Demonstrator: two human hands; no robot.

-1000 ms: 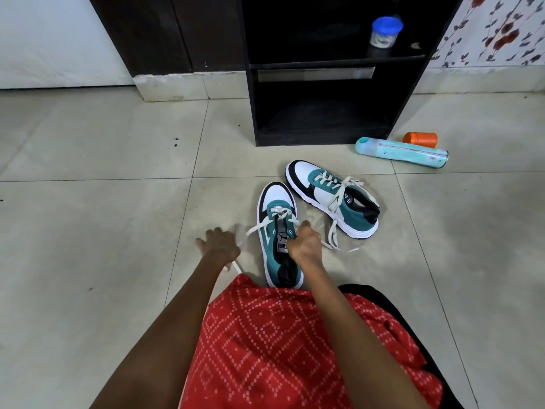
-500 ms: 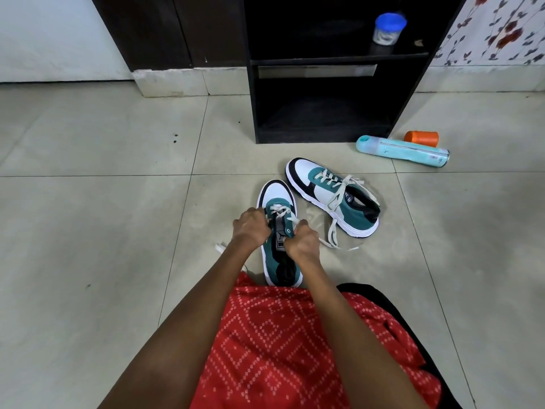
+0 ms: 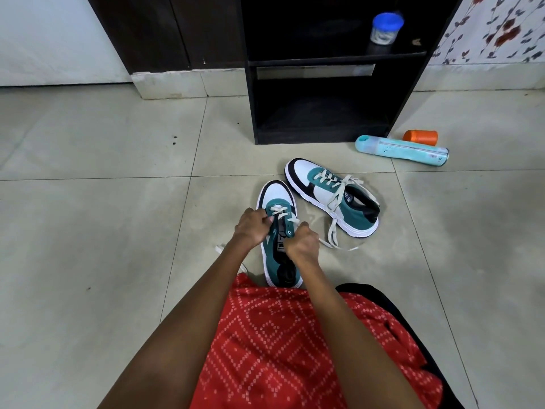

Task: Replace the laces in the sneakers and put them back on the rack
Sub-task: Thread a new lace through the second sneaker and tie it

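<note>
A teal, white and black sneaker (image 3: 275, 199) stands on the floor tiles just in front of my knees, toe pointing away. Its cream lace (image 3: 278, 210) crosses only the lowest eyelets. My left hand (image 3: 250, 225) pinches the lace at the shoe's left eyelet row. My right hand (image 3: 300, 243) grips the shoe's right eyelet flap and the lace there. A loose lace end (image 3: 219, 248) trails on the floor to the left. The second sneaker (image 3: 331, 196) lies to the right, fully laced, its lace ends spread on the floor. The black rack (image 3: 333, 69) stands behind them.
A teal bottle (image 3: 402, 150) lies on its side right of the rack, with an orange cap (image 3: 420, 137) behind it. A blue-lidded jar (image 3: 385, 28) sits on the rack's upper shelf. My red patterned clothing (image 3: 280, 349) fills the lower middle.
My left hand came in from the floor at the left, where it pulled the lace out, to the shoe's left eyelets. My right hand stayed on the shoe.
</note>
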